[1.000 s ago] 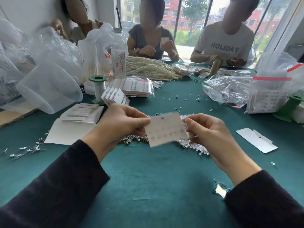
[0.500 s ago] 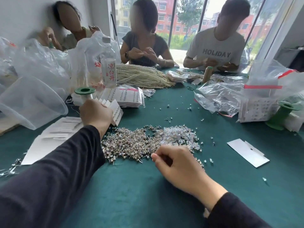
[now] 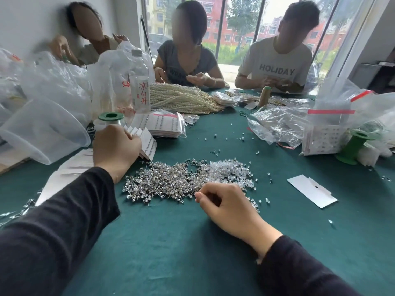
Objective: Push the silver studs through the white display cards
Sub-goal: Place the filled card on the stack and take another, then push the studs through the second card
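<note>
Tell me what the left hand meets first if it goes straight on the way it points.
The fanned row of white display cards: the left hand points away and rightward, and its fingertips look to be touching them. The bagged card stack lies behind; depth is unclear.

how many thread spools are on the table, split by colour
green spools: 2
tan spool: 1
total: 3
</note>
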A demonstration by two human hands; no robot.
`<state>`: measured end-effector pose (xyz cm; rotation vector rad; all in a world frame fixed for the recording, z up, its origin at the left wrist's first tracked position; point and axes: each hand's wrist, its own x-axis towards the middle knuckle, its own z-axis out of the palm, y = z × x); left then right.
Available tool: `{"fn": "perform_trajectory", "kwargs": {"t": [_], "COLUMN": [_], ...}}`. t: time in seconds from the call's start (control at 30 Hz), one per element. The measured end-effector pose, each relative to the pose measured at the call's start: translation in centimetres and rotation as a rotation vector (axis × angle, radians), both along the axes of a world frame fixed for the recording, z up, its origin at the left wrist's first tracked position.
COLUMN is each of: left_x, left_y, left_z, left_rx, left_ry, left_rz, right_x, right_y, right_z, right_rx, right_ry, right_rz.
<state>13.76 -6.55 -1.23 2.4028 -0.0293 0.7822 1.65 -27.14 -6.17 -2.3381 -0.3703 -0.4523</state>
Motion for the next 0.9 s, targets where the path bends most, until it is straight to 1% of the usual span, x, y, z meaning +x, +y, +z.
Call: {"fn": "perform_trajectory", "kwargs": {"t": [0.13,0.2,0.27,0.33,0.4,0.43,0.5,0.6,0.7,0.9], "left_x": [-2.8,-4.0,-5.2,-6.6,-8.2,-8.9,-9.6,-10.2,-10.3,-9.0], "left_y": [0.9,2.0,3.5,5.3,6.5,6.7,6.9,6.3,5.5,4.6], "left_z": [1.0,1.2,0.9,-0.1,-1.3,-1.9,-3.1,-3.3,-3.2,-3.0], "left_rx": [0.05,0.128,0.298,0.468,0.574,0.601,0.58,0.498,0.509,0.507], "left_ry": [-0.016,0.056,0.174,0.229,0.29,0.337,0.376,0.312,0.264,0.313], "left_rz": [-0.091,-0.087,0.001,0.15,0.25,0.258,0.22,0.179,0.154,0.133], "right_x": [-0.1,-0.1,-0.2,-0.3,-0.4,-0.4,-0.5,-0.5,-0.6,-0.7], "right_y": [-0.1,0.0,0.1,0.2,0.2,0.2,0.3,0.3,0.2,0.1], "right_z": [-0.1,-0.1,-0.1,-0.2,-0.2,-0.2,-0.2,-0.2,-0.2,-0.3], "right_rx": [0.012,-0.016,-0.052,-0.068,-0.061,-0.06,-0.065,-0.054,-0.048,-0.031], "right_ry": [0.006,-0.01,-0.026,-0.03,-0.025,-0.024,-0.021,-0.012,-0.006,0.001], "right_rz": [-0.017,-0.024,-0.031,-0.032,-0.04,-0.046,-0.055,-0.055,-0.063,-0.078]}}
